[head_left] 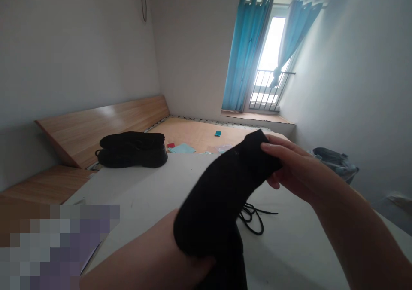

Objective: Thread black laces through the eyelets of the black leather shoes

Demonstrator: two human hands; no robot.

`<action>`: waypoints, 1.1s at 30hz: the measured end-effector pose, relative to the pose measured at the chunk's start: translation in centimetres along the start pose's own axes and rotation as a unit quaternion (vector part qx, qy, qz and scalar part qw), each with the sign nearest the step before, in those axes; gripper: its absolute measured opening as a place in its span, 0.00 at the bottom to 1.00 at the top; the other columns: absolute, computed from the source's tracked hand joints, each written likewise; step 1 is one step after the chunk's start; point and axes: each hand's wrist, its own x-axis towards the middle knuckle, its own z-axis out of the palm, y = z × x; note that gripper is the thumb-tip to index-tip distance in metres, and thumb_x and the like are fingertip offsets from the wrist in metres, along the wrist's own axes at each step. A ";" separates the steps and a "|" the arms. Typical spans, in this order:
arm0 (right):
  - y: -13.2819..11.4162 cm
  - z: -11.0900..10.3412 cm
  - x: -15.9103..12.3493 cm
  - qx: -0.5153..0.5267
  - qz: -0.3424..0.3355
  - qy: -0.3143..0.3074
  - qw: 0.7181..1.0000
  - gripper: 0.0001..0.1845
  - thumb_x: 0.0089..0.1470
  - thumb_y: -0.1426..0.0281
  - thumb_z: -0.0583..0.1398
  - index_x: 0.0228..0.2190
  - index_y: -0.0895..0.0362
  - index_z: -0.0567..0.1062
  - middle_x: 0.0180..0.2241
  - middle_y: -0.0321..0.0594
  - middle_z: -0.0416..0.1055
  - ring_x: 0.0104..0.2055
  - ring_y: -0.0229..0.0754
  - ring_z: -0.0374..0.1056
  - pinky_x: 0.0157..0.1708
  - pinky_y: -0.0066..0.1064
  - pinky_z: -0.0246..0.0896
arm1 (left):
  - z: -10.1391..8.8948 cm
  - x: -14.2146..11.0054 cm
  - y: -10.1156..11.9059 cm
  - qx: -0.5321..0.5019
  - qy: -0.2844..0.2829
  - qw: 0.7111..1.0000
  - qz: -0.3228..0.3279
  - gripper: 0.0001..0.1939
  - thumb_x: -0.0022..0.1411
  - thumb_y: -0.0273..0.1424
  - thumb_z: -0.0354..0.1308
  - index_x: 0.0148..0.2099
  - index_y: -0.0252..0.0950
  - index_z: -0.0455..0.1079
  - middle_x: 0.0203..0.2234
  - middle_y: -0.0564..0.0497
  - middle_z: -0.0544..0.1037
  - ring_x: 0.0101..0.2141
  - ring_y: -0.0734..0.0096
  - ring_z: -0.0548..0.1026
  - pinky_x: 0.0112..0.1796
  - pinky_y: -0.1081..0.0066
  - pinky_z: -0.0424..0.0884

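A soft, fuzzy-edged black sock-shaped piece (219, 187) slants across the middle of the view. My right hand (286, 161) pinches its squared upper end between thumb and fingers. Its rounded lower end hangs in front of my left forearm. Under it, at the bottom edge, is a dark black shoe (236, 260), mostly covered, with a loose black lace (254, 221) lying on the white tabletop (141, 208). My left hand (201, 266) is closed at the shoe; most of its fingers are hidden by the black material.
Another black shoe (133, 150) lies at the table's back left. Behind is a bed (193, 129) with a wooden headboard (112, 120), bearing small packets and a teal square (218, 133). A grey bag-like container (334, 161) stands at right. Blue curtains (247, 53) frame the window.
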 end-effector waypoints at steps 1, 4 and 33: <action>-0.1 0.1 0.1 0.022 -0.011 0.019 1.000 0.09 0.48 0.65 0.66 0.32 0.56 0.76 0.23 0.31 0.67 0.19 0.31 0.61 0.13 0.19 0.60 | 0.0 0.0 0.0 0.006 -0.014 1.000 -0.010 0.23 0.55 0.26 0.61 0.53 0.48 0.72 0.50 0.55 0.77 0.44 0.63 0.77 0.44 0.69 0.74; -0.3 0.8 0.2 0.053 -0.064 0.086 0.993 0.11 0.45 0.66 0.67 0.33 0.55 0.77 0.28 0.35 0.71 0.25 0.35 0.68 0.18 0.22 0.68 | -0.5 0.1 0.2 0.013 -0.073 0.997 0.011 0.22 0.53 0.25 0.62 0.50 0.45 0.75 0.53 0.52 0.75 0.46 0.60 0.76 0.48 0.63 0.72; 0.2 3.4 -1.7 -0.307 0.038 -0.453 0.836 0.30 0.50 0.89 0.48 0.47 0.59 0.77 0.53 0.39 0.72 0.57 0.39 0.66 0.57 0.31 0.59 | -2.9 -1.1 -1.3 0.030 -0.086 0.993 -0.071 0.06 0.62 0.30 0.56 0.39 0.44 0.72 0.34 0.53 0.77 0.36 0.63 0.75 0.39 0.69 0.67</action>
